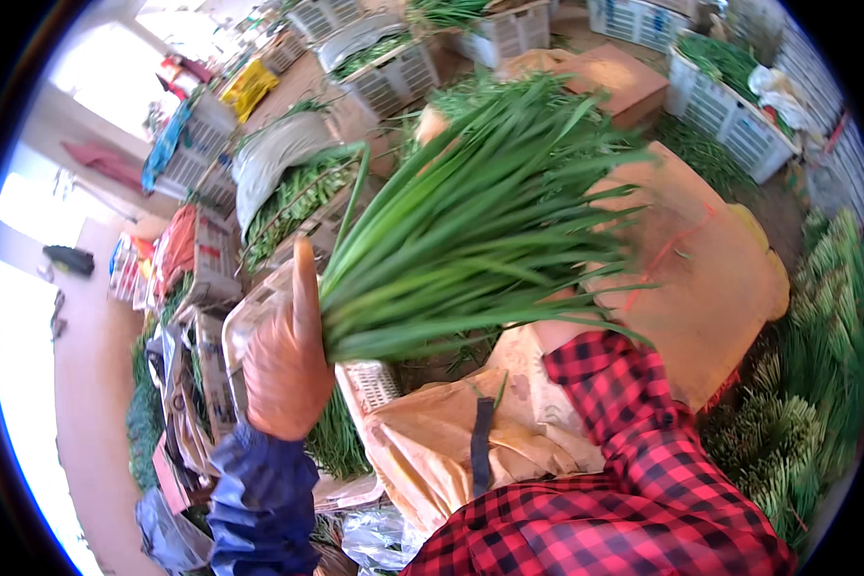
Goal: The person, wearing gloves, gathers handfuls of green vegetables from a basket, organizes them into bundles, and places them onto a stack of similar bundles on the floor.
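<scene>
My left hand (288,367), below a blue sleeve, grips a large bunch of long green leaves, likely garlic chives (468,230), near its left end. One finger points upward beside the bunch. The leaves fan out to the upper right and are blurred. Under their lower right edge shows part of my right hand (565,324), at the end of a red and black checked sleeve; its fingers are hidden, so its grip cannot be told. An orange-brown apron (432,425) covers my lap. Right of the leaves lies a flat tan surface (677,288) with red string across it.
Bundled green stalks (785,374) are stacked along the right. A white plastic crate (367,389) with greens stands by my lap at left. More crates of greens (396,75) line the back and left. A reddish-brown box (612,79) stands beyond the leaves.
</scene>
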`<move>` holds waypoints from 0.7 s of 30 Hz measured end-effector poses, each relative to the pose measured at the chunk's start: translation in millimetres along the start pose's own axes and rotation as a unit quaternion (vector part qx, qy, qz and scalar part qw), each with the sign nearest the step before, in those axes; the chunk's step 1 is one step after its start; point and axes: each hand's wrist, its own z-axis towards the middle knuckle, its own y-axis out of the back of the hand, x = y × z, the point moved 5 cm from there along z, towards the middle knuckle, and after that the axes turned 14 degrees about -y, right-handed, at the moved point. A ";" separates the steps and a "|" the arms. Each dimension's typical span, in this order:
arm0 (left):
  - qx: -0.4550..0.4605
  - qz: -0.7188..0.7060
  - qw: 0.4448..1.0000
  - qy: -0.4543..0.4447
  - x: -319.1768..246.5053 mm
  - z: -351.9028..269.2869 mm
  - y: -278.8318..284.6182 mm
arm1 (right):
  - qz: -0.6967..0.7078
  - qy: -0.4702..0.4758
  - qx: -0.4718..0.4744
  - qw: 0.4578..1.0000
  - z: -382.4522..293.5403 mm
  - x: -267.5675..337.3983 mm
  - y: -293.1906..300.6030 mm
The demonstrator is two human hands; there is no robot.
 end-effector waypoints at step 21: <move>0.246 -0.180 0.874 -0.378 -251.7 280.8 -263.0 | -0.154 0.390 -0.701 0.577 -481.8 168.4 291.8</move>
